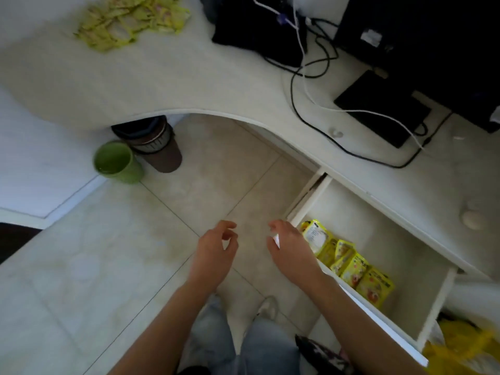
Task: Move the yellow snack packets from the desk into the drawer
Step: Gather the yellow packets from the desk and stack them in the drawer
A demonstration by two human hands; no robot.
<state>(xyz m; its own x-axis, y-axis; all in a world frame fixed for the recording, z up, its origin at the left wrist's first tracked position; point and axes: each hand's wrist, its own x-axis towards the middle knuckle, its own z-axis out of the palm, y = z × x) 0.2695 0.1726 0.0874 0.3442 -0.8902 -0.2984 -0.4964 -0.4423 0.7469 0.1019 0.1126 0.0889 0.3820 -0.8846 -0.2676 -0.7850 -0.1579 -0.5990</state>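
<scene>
Both hands, left hand [216, 250] and right hand [290, 247], hung empty with fingers loosely apart beside the open drawer [376, 223] holding several packets [349, 263]; judged between loads, the next reach being the desk pile [130, 20].

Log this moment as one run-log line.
left hand: empty | right hand: empty, at drawer front | packets in drawer: several | packets on desk: pile remains

A heap of snack packets [130, 21] lies on the surface [162, 77] at far left. More packets [349, 263] lie in the open drawer [392, 239] at near right. Two bins [140, 155] stand on the floor under the surface.
</scene>
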